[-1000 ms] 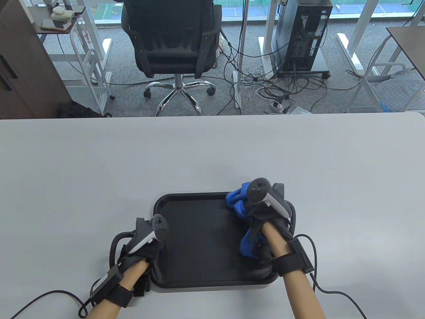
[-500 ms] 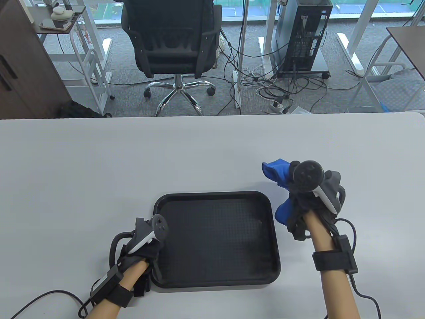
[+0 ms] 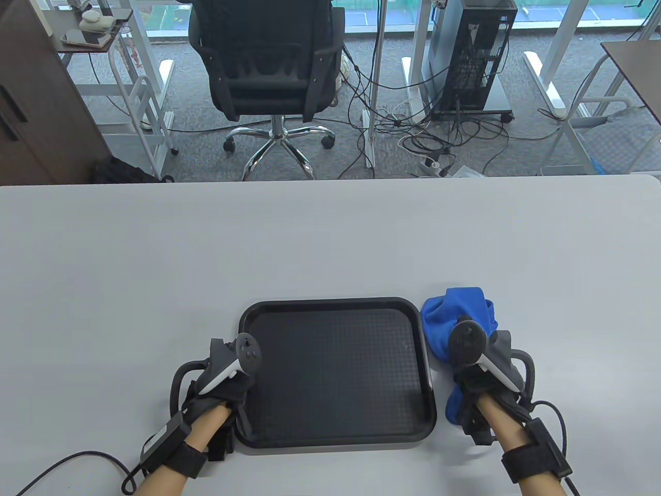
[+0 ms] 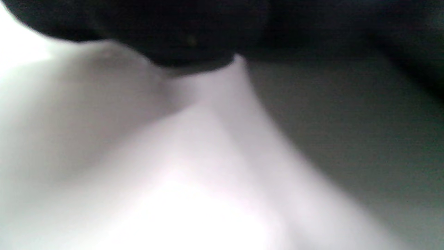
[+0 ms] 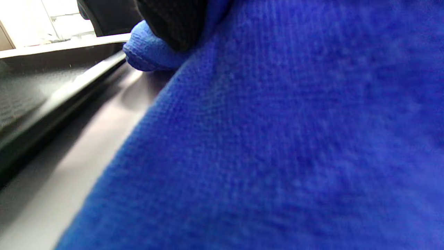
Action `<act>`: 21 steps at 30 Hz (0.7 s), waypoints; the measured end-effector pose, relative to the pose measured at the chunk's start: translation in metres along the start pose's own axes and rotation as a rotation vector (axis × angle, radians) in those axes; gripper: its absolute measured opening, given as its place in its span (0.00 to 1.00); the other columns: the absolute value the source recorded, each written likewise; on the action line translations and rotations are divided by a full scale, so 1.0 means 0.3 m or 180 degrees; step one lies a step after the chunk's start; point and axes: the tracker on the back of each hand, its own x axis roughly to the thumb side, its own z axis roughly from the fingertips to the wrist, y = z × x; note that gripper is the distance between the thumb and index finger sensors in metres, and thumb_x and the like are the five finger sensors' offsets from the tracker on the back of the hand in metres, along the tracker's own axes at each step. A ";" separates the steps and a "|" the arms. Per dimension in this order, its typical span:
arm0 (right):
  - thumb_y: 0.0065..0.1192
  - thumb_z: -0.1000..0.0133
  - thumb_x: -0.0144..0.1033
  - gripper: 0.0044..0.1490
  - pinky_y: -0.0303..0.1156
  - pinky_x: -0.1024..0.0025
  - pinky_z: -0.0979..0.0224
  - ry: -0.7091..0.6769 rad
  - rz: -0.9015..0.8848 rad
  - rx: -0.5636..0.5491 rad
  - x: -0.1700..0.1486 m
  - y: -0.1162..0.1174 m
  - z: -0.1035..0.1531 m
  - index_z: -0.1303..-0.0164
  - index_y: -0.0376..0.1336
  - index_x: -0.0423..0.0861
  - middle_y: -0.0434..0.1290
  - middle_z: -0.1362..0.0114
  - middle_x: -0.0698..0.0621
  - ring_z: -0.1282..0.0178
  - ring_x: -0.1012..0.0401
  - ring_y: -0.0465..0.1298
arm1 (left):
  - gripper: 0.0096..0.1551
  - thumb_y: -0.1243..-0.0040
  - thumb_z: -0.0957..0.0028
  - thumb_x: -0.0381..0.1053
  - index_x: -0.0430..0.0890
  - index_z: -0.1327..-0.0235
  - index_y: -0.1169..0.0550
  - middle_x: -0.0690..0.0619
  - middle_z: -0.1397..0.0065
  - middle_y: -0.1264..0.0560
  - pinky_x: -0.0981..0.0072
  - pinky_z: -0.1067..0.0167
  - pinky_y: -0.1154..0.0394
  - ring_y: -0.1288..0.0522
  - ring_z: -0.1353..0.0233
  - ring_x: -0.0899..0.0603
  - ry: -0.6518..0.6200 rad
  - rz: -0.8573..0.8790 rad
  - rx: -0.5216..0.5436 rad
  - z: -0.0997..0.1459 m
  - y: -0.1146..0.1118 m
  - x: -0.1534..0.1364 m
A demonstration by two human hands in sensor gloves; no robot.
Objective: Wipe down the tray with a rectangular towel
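Table view first: the black tray [image 3: 335, 372] sat near the front edge of the grey table [image 3: 330, 237], and nothing was lying in it. The blue towel [image 3: 457, 323] was bunched up on the table just beside the tray's right rim, not on the tray at all. My guess is the wiping part was done and the towel was being set down, but I couldn't tell if the tray was actually clean. The right hand [image 3: 477, 372] was on top of the towel, cloth sticking out ahead of it and behind it. The left hand [image 3: 222, 382] rested at the tray's left rim, looking like it steadied it, though the fingers were hidden under the tracker, so I can't say if it gripped.

Left wrist view: just blur, pale surface and a dark blob up top. No help.

Right wrist view: almost all blue towel, with a dark gloved finger [image 5: 173, 21] pressed into a fold, so that hand was gripping cloth. Tray rim off to the left.
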 end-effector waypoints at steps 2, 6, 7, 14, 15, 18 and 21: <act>0.64 0.48 0.29 0.48 0.71 0.52 0.39 0.0027 0.0007 0.0058 -0.003 0.015 -0.006 0.27 0.40 0.36 0.58 0.33 0.30 0.39 0.37 0.67 | 0.42 0.66 0.41 0.57 0.28 0.28 0.53 0.58 0.80 0.18 0.48 0.69 0.19 0.16 0.79 0.50 -0.0003 0.0014 0.0019 0.000 0.000 -0.002; 0.64 0.47 0.29 0.49 0.70 0.51 0.37 0.0035 -0.0115 0.0221 -0.016 0.023 -0.019 0.27 0.38 0.36 0.55 0.31 0.29 0.38 0.36 0.65 | 0.43 0.65 0.41 0.58 0.29 0.28 0.53 0.59 0.80 0.18 0.48 0.68 0.19 0.15 0.78 0.50 -0.0012 0.0080 0.0010 -0.002 0.004 -0.010; 0.63 0.47 0.31 0.50 0.69 0.50 0.36 0.0037 -0.0197 0.0251 -0.020 0.015 -0.017 0.27 0.36 0.36 0.54 0.31 0.29 0.37 0.35 0.64 | 0.43 0.64 0.41 0.58 0.29 0.27 0.53 0.58 0.79 0.17 0.48 0.67 0.19 0.15 0.77 0.49 -0.0012 0.0128 -0.0035 -0.003 0.010 -0.015; 0.64 0.47 0.41 0.54 0.63 0.42 0.32 -0.0122 -0.0867 -0.0079 -0.029 -0.128 0.040 0.26 0.36 0.36 0.47 0.25 0.28 0.30 0.30 0.57 | 0.44 0.59 0.43 0.60 0.34 0.24 0.51 0.47 0.56 0.12 0.39 0.51 0.22 0.12 0.54 0.38 0.0085 0.0640 0.0375 0.045 0.126 -0.110; 0.64 0.47 0.41 0.54 0.62 0.41 0.31 -0.0194 -0.0966 -0.0133 -0.016 -0.156 0.054 0.26 0.37 0.36 0.46 0.25 0.28 0.29 0.30 0.56 | 0.44 0.59 0.43 0.60 0.36 0.23 0.52 0.44 0.53 0.13 0.37 0.49 0.24 0.13 0.51 0.35 0.0086 0.0735 0.0559 0.063 0.155 -0.124; 0.64 0.46 0.41 0.53 0.59 0.38 0.29 -0.0458 -0.1019 -0.0247 0.045 -0.226 0.105 0.24 0.39 0.34 0.45 0.24 0.27 0.28 0.29 0.54 | 0.43 0.58 0.43 0.60 0.47 0.20 0.55 0.38 0.29 0.24 0.29 0.38 0.33 0.23 0.30 0.29 0.0015 0.0670 0.1036 0.122 0.220 -0.131; 0.64 0.45 0.43 0.52 0.57 0.36 0.28 -0.0727 -0.0937 -0.0392 0.125 -0.269 0.151 0.23 0.40 0.34 0.44 0.24 0.27 0.26 0.30 0.52 | 0.43 0.58 0.43 0.61 0.52 0.20 0.58 0.41 0.14 0.41 0.22 0.31 0.45 0.36 0.18 0.29 -0.0127 0.0651 0.1293 0.181 0.269 -0.106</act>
